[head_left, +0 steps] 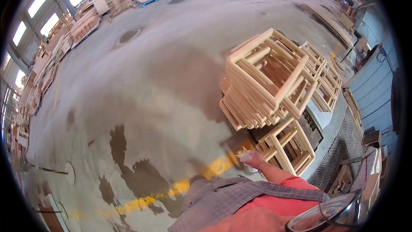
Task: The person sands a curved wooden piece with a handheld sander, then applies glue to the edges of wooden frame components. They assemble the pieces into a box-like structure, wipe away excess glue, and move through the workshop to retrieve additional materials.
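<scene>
My right hand point(253, 159) reaches out from a red sleeve, with a thin band round the wrist. Its fingers are closed round something small and whitish, blurred, with a pale tip poking out; I cannot make out its kind. Close beside it stands a low group of pale wooden frames point(286, 146) with rounded bars. Just beyond rises a tall stack of similar wooden frames point(262, 81). My left hand is out of view; only part of that arm point(244, 222) shows at the lower edge. A grey checked apron point(231, 197) covers my front.
More wooden frames point(324, 77) stand behind the tall stack. A dark perforated mat point(339, 150) lies on the right, before a blue wall point(373, 90). A worn yellow line point(180, 187) and dark wet patches point(146, 180) mark the concrete floor. Wood piles point(86, 25) line the far left.
</scene>
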Demonstrator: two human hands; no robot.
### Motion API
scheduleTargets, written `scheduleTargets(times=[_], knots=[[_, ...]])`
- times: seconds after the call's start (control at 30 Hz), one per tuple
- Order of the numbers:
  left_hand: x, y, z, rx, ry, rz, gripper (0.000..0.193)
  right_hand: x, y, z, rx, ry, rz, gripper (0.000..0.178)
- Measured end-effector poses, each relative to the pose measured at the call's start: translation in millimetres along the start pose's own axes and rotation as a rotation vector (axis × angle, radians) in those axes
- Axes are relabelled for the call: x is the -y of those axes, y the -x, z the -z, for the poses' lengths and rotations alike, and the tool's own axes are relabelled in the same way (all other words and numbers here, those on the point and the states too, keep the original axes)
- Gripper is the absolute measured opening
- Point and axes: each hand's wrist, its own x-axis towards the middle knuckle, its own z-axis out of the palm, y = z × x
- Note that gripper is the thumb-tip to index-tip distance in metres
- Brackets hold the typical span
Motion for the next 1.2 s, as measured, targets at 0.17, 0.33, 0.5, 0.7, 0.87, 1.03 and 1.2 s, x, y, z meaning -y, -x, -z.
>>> scheduleTargets(times=[0.17,0.33,0.5,0.7,0.87,1.03,1.2], knots=[[9,-111,140,-0.030,-0.077,0.039,0.025,128,-91,30,-0.043,-0.070,-0.137,0.046],[-20,-228,317,-0.241,-0.181,-0.035,0.023,15,-125,-17,0.006,-0.028,-0.536,0.066],[-254,-308,563,-0.500,-0.206,-0.330,0.025,17,-103,-18,-0.082,-0.216,-0.939,0.084],[-442,-382,682,-0.485,-0.021,-0.635,0.027,11,-186,-60,-0.038,-0.220,-1.198,0.078],[-335,-458,637,0.045,-0.668,-0.358,0.038,75,-301,-38,0.042,-0.279,-1.232,0.075],[-329,-489,681,0.176,-0.460,-0.146,0.036,97,-380,-40,-0.045,-0.242,-1.248,0.052],[-392,-569,757,0.193,-0.540,-0.167,0.035,80,-457,-64,-0.095,-0.267,-1.302,0.057]])
